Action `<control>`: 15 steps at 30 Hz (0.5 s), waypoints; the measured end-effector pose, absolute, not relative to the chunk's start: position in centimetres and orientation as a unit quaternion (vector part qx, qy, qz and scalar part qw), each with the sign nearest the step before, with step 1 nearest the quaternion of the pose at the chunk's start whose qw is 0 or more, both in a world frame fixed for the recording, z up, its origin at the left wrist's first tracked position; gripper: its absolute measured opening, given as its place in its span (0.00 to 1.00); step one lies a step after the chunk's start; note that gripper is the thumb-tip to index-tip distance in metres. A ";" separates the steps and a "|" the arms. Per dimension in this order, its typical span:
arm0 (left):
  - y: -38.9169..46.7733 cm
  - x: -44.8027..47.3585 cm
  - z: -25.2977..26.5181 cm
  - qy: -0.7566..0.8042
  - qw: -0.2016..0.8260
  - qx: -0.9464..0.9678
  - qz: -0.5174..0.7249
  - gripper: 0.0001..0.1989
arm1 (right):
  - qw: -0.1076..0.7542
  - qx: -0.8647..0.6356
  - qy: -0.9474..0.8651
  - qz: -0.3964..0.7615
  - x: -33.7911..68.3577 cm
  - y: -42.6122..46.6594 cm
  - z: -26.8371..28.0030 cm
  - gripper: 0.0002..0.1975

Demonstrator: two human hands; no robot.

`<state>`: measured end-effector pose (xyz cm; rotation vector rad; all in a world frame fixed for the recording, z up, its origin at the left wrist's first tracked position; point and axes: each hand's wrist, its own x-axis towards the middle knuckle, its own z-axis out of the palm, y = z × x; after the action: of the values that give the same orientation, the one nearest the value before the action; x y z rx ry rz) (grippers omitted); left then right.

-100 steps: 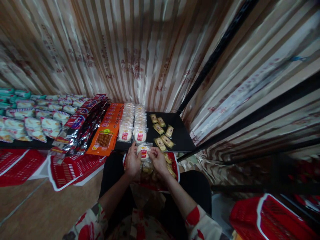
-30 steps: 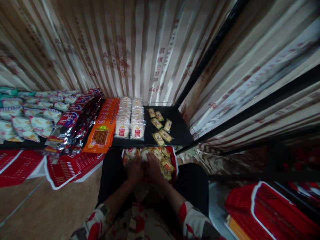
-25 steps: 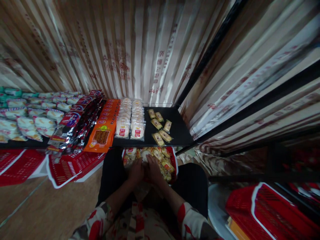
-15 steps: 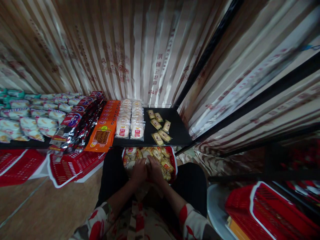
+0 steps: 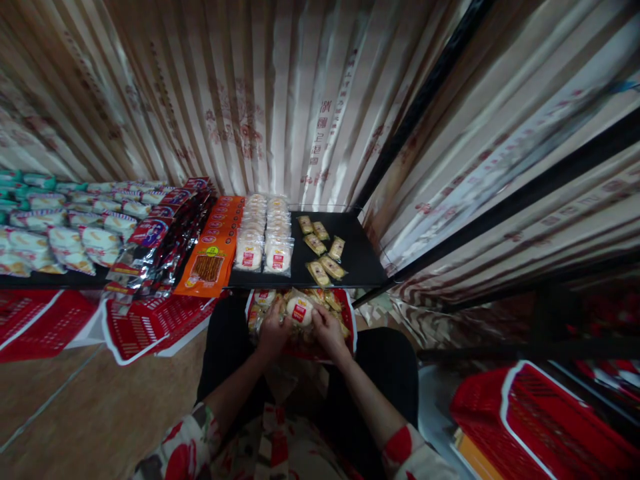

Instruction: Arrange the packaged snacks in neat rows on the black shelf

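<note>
Between my two hands is a round white rice cracker packet (image 5: pixel 300 311) with a red label, its face turned up. My left hand (image 5: pixel 274 328) pinches its left edge, and my right hand (image 5: pixel 327 329) grips the right edge. Both are over a red basket (image 5: pixel 351 313) with a white rim, set between my knees and filled with small wrapped snacks. On the black shelf (image 5: pixel 357 250) just beyond, two rows of similar white packets (image 5: pixel 277 257) stand beside several loose yellow-wrapped snacks (image 5: pixel 320 272).
Left along the shelf lie an orange snack bag (image 5: pixel 210 257), dark red-and-black packets (image 5: pixel 150 233) and white pouches (image 5: pixel 70 247). Red baskets stand below the shelf (image 5: pixel 145 327) and at right (image 5: pixel 565 413). A black metal post (image 5: pixel 425 100) rises before the curtain (image 5: pixel 280 100).
My hands, formerly close together low over the basket, have moved apart slightly. The white packet between them now shows its labelled face.
</note>
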<state>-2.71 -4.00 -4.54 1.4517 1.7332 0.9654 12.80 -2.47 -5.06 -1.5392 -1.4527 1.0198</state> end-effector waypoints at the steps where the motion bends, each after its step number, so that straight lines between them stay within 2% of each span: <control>1: -4.0 -2.8 -4.5 0.664 0.350 0.544 0.374 0.24 | 0.399 -0.592 -0.555 0.427 12.6 -2.4 -4.9 0.16; 5: -4.2 -3.2 -4.2 0.662 0.397 0.503 0.389 0.21 | 0.425 -0.551 -0.491 0.524 11.3 -2.3 -4.0 0.17; 8: -4.3 -3.6 -4.2 0.666 0.394 0.464 0.431 0.18 | 0.433 -0.548 -0.439 0.565 10.4 -2.2 -3.5 0.19; 15: -3.7 -5.5 -4.2 0.664 0.340 0.439 0.501 0.17 | 0.430 -0.545 -0.457 0.556 7.7 -0.6 -2.2 0.16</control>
<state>-5.48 -3.68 -4.16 1.1425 1.7278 1.3051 7.68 -0.55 -2.18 -1.3598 -1.1402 1.3862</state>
